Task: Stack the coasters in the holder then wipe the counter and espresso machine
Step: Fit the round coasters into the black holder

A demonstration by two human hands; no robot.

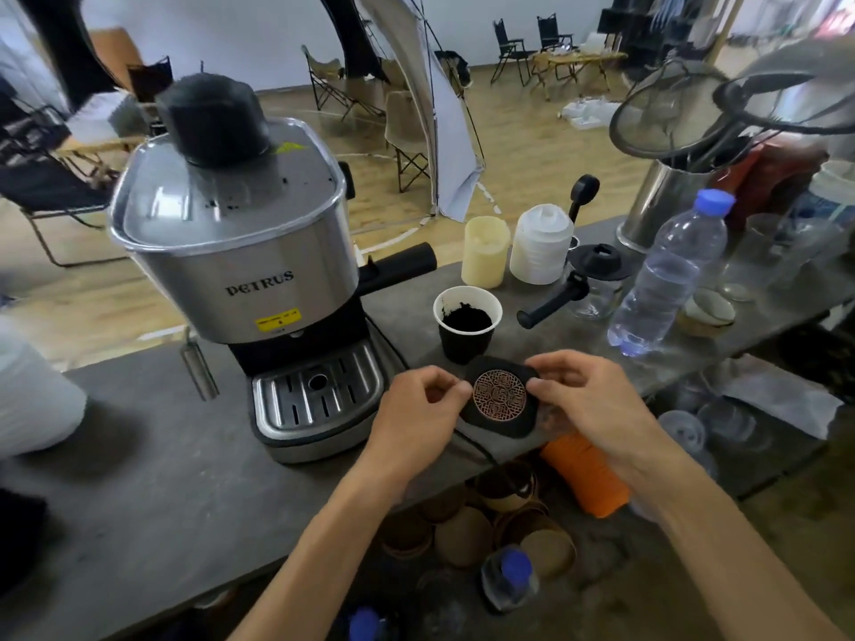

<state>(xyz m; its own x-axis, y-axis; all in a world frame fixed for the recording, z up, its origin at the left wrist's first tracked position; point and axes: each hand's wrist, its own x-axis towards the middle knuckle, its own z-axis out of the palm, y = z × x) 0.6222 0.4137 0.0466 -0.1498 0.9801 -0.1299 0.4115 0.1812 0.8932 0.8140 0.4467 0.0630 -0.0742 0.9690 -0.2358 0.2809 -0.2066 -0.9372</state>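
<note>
At the far left stands the brushed-steel espresso machine point(240, 252) with its black knob on top and slotted chrome drip tray in front, set on the dark grey stone-look counter point(152, 478); dark specks scattered over its lid suggest why it is due a wipe later. Just right of the drip tray, the left hand point(418, 409) pinches the left edge of a black rounded-square coaster with a round copper lattice inlay point(500, 396), fingers curled and closed on its rim. The coaster is held over the counter's near edge, face up, between both hands, probably to square it before it goes into a holder; whether the dark rim is itself the holder I cannot tell. The right hand point(578, 393) grips the opposite edge, thumb and fingertips clamped on it. Just behind the coaster sits a black paper cup with a white inside, holding dark coffee grounds point(467, 323), near enough to be knocked and spilled. Further right, a black-handled portafilter point(553, 302), a cream candle point(486, 251) and a clear plastic water bottle with a blue cap point(671, 275) crowd the counter and would have to be wiped around.
</note>
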